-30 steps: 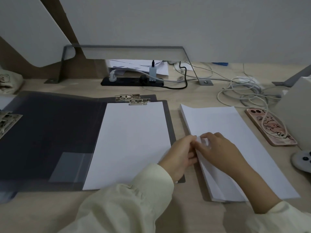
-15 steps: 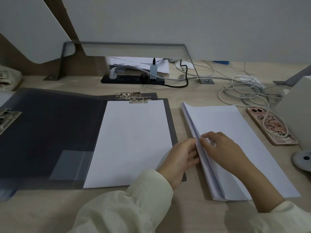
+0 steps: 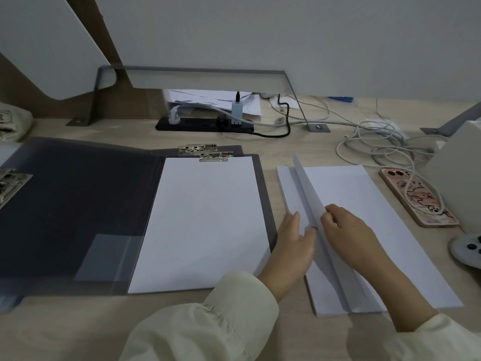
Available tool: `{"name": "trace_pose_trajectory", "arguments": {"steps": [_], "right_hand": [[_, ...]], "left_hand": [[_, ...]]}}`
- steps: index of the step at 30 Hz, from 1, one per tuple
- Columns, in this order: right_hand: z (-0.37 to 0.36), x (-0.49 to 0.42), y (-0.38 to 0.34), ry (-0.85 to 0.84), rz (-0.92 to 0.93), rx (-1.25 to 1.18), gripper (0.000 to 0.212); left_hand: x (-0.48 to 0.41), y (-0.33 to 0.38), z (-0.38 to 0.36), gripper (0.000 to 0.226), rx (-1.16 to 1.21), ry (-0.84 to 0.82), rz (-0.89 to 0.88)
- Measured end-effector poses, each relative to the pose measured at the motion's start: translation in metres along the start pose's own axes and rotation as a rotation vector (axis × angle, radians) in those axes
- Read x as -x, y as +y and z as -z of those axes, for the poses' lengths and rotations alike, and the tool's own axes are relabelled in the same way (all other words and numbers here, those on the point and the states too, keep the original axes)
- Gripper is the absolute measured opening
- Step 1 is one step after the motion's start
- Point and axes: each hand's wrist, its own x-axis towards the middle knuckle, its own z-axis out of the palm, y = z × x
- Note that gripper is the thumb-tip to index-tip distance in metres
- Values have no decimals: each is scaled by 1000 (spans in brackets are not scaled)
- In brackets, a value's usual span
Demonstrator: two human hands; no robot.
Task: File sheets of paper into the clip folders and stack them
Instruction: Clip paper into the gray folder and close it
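Beside the folder (image 3: 78,204), one sheet (image 3: 309,196) is raised off the stack (image 3: 287,186), its edge clamped in the grip of the right hand (image 3: 348,235). The left hand (image 3: 296,241) is laid flat, grip apart, to pin the rest.

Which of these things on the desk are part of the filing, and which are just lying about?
Job: folder, its clip, clipped sheet, paper stack, lifted sheet pinched by the right hand, left hand on the stack.
Lying about: phone, cables, power strip, controller.
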Motion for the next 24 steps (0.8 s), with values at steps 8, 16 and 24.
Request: {"name": "trace_pose_trajectory", "arguments": {"steps": [8, 16, 24], "right_hand": [[-1, 0, 3, -23, 43, 68, 19], [2, 2, 0, -69, 11, -55, 40], [16, 3, 8, 2, -67, -240, 34]], "left_hand": [[0, -5, -4, 55, 7, 19, -64], [-14, 0, -7, 23, 161, 66, 109], [-15, 4, 4, 25, 159, 97, 78]]}}
